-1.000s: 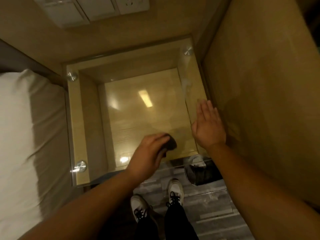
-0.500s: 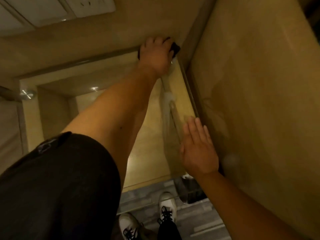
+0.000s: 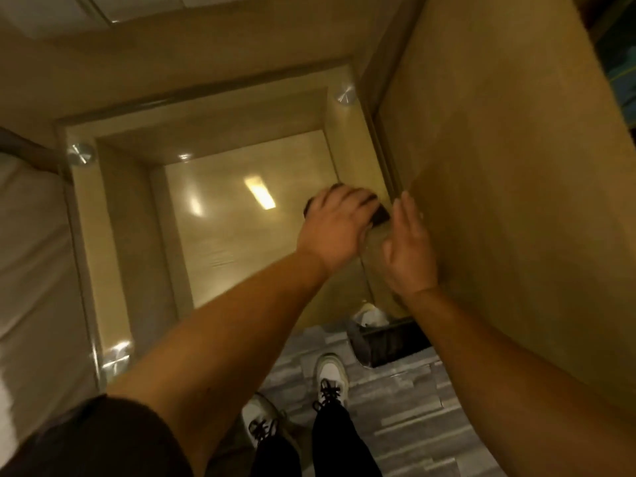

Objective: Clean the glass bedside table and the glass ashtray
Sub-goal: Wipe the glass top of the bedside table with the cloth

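The glass bedside table (image 3: 113, 215) has a clear top held by round metal studs over a wooden box frame. My left hand (image 3: 339, 232) presses a dark cloth (image 3: 378, 215) onto the glass near its right edge, fingers closed over the cloth. My right hand (image 3: 409, 249) lies flat and open at the table's right edge, against the wooden panel, just right of the left hand. No ashtray shows in this view.
A bed with a pale cover (image 3: 31, 270) borders the table on the left. A tall wooden panel (image 3: 516, 166) rises on the right. A dark waste bin (image 3: 389, 342) stands on the grey floor below the table's front right corner, near my shoes (image 3: 330, 376).
My left hand has drawn the cloth back from the far right corner to the middle of the right edge. My right hand has stayed flat at the right edge.
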